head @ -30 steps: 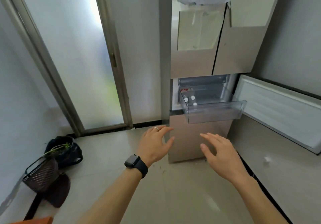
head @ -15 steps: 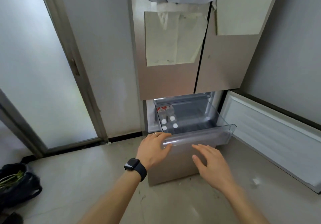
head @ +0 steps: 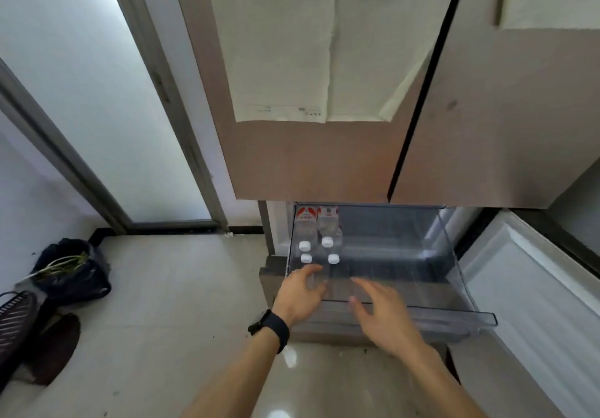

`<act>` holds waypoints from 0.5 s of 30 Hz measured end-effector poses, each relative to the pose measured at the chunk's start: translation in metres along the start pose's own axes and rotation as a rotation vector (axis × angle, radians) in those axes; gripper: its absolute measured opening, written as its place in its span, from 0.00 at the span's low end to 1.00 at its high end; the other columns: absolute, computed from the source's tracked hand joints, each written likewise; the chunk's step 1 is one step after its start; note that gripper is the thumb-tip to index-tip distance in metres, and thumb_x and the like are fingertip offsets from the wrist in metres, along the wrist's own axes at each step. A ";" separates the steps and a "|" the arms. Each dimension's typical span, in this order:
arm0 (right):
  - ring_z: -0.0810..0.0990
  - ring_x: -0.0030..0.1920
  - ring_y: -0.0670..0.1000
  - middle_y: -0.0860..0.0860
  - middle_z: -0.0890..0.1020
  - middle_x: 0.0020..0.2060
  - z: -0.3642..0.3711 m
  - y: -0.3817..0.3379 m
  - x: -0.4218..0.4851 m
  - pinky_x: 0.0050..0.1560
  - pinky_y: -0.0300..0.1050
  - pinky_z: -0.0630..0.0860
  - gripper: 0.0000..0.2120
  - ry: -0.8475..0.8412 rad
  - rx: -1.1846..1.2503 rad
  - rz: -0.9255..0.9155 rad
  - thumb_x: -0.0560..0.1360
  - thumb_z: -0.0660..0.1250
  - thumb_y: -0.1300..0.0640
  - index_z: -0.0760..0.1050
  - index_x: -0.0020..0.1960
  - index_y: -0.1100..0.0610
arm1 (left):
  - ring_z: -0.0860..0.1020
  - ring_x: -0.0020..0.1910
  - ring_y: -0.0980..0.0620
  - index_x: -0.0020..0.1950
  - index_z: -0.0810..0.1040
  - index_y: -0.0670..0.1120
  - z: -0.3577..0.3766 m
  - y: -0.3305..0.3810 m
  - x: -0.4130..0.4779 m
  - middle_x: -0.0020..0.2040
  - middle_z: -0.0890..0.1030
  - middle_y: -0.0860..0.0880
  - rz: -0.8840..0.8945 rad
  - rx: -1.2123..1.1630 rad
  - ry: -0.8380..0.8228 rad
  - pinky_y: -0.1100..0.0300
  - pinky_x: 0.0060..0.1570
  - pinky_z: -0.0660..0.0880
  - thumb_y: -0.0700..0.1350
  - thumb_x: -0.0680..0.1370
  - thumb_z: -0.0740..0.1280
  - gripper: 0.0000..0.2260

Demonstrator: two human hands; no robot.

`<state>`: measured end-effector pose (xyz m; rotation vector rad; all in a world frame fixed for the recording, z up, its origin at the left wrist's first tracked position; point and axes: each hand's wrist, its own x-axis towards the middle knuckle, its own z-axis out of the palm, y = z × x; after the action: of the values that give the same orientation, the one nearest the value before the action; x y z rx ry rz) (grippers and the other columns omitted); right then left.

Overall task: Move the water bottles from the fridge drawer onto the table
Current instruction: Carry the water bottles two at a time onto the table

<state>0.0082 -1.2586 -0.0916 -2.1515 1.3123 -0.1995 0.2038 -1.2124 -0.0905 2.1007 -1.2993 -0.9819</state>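
A clear plastic fridge drawer (head: 467, 300) stands pulled out below the closed upper doors. Several water bottles (head: 316, 236) with white caps and red-and-white labels stand upright in its back left corner. My left hand (head: 300, 291), a black watch on its wrist, reaches over the drawer's front left edge with fingers spread, just short of the nearest caps. My right hand (head: 381, 313) hovers over the drawer's front rim, fingers spread and holding nothing. No table is in view.
The lower fridge door (head: 532, 304) hangs open on the right. A frosted glass sliding door (head: 107, 102) fills the left wall. A dark bag with greens (head: 69, 268) and a dark basket (head: 16, 320) sit on the tiled floor at left.
I have come closer to the fridge and now look down into the drawer. Both hands have moved forward, from in front of the drawer's rim to over it, the left hand nearing the bottles.
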 end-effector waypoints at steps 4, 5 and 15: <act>0.68 0.71 0.54 0.47 0.72 0.72 0.001 0.016 0.049 0.70 0.46 0.63 0.23 -0.112 -0.063 -0.024 0.81 0.60 0.47 0.67 0.75 0.48 | 0.75 0.66 0.48 0.72 0.72 0.49 0.017 0.012 0.029 0.68 0.77 0.50 -0.170 -0.176 0.014 0.55 0.65 0.71 0.50 0.80 0.67 0.20; 0.69 0.70 0.54 0.48 0.72 0.71 0.002 0.019 0.060 0.70 0.46 0.64 0.22 -0.135 -0.059 -0.025 0.81 0.61 0.47 0.67 0.74 0.48 | 0.76 0.65 0.49 0.71 0.73 0.49 0.020 0.014 0.037 0.67 0.77 0.51 -0.203 -0.206 0.014 0.54 0.65 0.72 0.51 0.79 0.68 0.21; 0.78 0.59 0.52 0.52 0.80 0.62 0.029 0.008 0.161 0.58 0.46 0.74 0.18 -0.179 0.496 0.289 0.80 0.66 0.50 0.72 0.67 0.53 | 0.75 0.56 0.46 0.61 0.72 0.45 0.024 -0.007 0.117 0.57 0.77 0.45 -0.518 -0.719 0.093 0.54 0.52 0.71 0.49 0.83 0.62 0.11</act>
<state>0.0949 -1.3854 -0.1482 -1.5146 1.2904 -0.1862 0.2231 -1.3152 -0.1480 1.8700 -0.2530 -1.2920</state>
